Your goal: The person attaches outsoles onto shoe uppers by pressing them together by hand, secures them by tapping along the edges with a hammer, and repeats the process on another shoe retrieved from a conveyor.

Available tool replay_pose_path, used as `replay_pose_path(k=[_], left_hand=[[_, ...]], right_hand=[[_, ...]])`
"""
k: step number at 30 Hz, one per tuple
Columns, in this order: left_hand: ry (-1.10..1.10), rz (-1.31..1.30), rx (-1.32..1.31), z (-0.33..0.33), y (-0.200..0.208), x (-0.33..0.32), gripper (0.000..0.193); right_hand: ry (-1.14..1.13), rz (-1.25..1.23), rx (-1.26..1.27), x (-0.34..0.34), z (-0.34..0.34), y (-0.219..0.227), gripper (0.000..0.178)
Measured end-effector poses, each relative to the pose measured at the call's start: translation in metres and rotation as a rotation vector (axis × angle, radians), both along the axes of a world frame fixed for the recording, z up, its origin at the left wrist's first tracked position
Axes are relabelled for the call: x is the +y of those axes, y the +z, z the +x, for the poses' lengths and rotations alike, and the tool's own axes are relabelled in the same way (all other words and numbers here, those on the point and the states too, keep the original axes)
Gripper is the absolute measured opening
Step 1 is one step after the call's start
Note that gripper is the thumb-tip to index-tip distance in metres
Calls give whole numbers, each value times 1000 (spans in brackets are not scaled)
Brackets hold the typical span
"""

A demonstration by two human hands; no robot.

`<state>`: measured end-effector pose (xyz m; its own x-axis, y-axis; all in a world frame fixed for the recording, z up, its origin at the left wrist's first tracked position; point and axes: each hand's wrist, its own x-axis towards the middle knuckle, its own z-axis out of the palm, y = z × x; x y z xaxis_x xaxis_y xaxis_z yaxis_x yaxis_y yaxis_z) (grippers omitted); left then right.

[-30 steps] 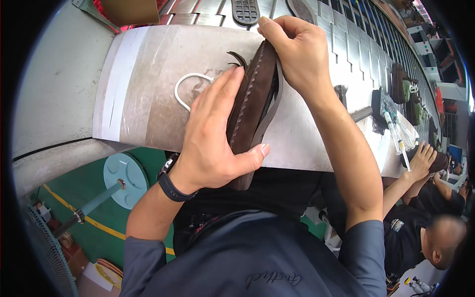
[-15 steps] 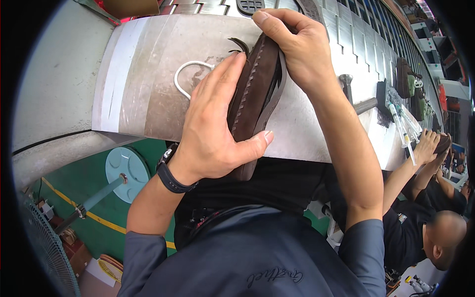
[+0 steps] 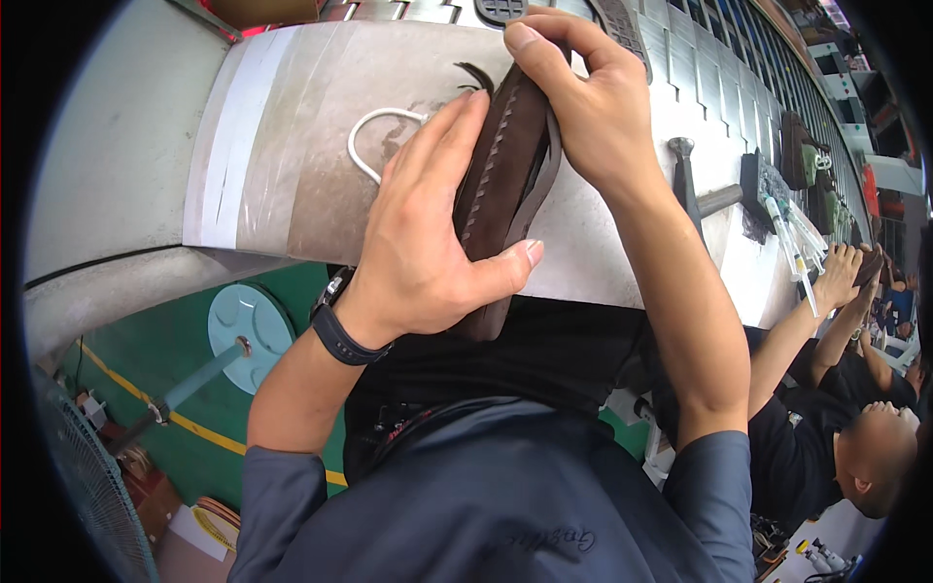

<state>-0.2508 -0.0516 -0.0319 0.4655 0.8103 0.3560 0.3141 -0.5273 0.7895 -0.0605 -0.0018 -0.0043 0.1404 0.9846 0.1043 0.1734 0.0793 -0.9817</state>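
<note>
A dark brown leather shoe (image 3: 496,185) with a row of stitches along its side is held at a slant over the bench's near edge. My left hand (image 3: 423,233) is wrapped round its near half, thumb across the edge and fingers along the left side. At the far end my right hand (image 3: 603,117) is closed round the tip, thumb on top. A brown sole (image 3: 544,189) runs along the shoe's right side, with a dark gap between it and the upper. Dark lace ends (image 3: 476,76) stick out beyond my left fingertips. A white cord loop (image 3: 356,141) lies beside that hand.
A hammer (image 3: 686,189), a black box (image 3: 750,180) and several syringes (image 3: 787,238) lie to the right. Loose soles (image 3: 622,39) rest by the metal conveyor (image 3: 695,78). A co-worker's hand (image 3: 836,282) is at far right. A fan (image 3: 97,476) stands at lower left.
The shoe and both hands sit slightly higher in the picture, as the whole view has shifted a little. Both hands keep the same hold on the shoe.
</note>
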Motion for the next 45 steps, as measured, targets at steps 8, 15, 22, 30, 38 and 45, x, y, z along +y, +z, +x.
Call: replay_pose_path(k=[8, 15, 22, 30, 38, 45], left_hand=[[-12, -7, 34, 0, 1, -1, 100], [13, 22, 60, 2, 4, -3, 101], [25, 33, 30, 2, 1, -4, 100], [39, 50, 17, 2, 0, -4, 100], [46, 76, 9, 2, -2, -5, 100], [63, 69, 8, 4, -2, -5, 101]], right_hand=[[70, 225, -309, -6, 4, 2, 25], [-84, 139, -35, -12, -9, -5, 23], [-57, 94, 179, -17, -7, -24, 24], [-56, 212, -44, -14, -15, -15, 24], [-245, 79, 46, -25, -30, -2, 25], [-206, 166, 27, -32, -26, -8, 32]])
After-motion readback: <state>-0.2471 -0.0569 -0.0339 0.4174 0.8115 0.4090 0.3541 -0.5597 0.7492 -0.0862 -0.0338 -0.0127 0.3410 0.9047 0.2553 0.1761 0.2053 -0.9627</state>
